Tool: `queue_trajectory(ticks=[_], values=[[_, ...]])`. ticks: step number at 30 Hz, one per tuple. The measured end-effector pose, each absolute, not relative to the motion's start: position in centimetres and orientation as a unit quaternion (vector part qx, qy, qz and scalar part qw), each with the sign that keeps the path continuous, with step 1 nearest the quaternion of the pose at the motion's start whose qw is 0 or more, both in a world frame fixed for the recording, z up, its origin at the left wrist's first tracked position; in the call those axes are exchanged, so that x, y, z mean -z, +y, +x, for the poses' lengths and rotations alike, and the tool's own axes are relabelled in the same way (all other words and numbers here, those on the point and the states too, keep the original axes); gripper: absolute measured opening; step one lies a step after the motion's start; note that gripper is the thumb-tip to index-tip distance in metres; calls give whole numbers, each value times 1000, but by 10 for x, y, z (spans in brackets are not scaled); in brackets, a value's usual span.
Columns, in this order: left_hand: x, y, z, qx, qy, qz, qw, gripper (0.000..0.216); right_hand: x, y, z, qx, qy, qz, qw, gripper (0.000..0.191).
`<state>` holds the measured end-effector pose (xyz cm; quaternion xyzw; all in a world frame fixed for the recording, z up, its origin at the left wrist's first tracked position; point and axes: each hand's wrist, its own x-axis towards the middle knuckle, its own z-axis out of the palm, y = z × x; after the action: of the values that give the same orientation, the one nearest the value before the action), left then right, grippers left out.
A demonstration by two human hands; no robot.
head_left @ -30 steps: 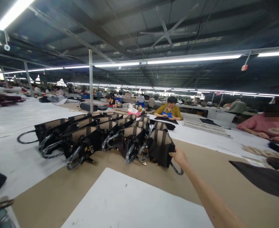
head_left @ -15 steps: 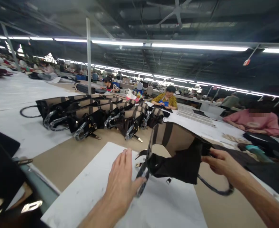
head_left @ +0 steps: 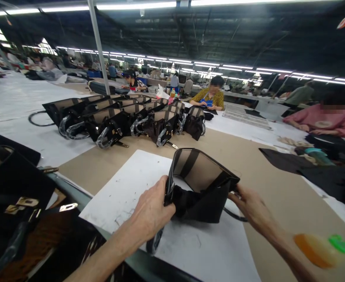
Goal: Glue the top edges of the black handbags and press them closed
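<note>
A black handbag (head_left: 200, 199) with a beige lining and dark stripes inside stands tilted over a white sheet (head_left: 137, 172). Its top gapes toward me. My left hand (head_left: 155, 203) grips the bag's left side, fingers hidden behind the edge. My right hand (head_left: 250, 203) pinches the right edge near the upper corner. A wrapped handle (head_left: 155, 239) hangs below my left wrist, and another handle loop shows under my right hand.
Several similar black bags (head_left: 108, 121) stand in rows at the back left. More bags with gold clasps (head_left: 28, 201) lie at the near left. An orange bottle with a green top (head_left: 319, 250) is at the right. Dark fabric pieces (head_left: 284, 160) lie at right; co-workers sit beyond.
My left hand, open beside the bag before, has closed on its left side. The bag has shifted slightly left and nearer the sheet. The view has tipped downward.
</note>
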<state>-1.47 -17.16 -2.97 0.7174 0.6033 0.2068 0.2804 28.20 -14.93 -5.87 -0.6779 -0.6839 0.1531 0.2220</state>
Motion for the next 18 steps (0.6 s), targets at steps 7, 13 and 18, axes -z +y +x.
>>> queue_trajectory(ticks=[7, 13, 18], values=[[44, -173, -5, -251, 598, 695, 311, 53, 110, -231, 272, 142, -693, -667, 235, 40], [41, -174, -4, -270, 587, 692, 322, 41, 140, -214, 225, -213, -615, -721, 238, 35], [37, -169, -9, -254, 558, 683, 397, 51, 120, -145, 181, -356, -591, -643, 332, 29]])
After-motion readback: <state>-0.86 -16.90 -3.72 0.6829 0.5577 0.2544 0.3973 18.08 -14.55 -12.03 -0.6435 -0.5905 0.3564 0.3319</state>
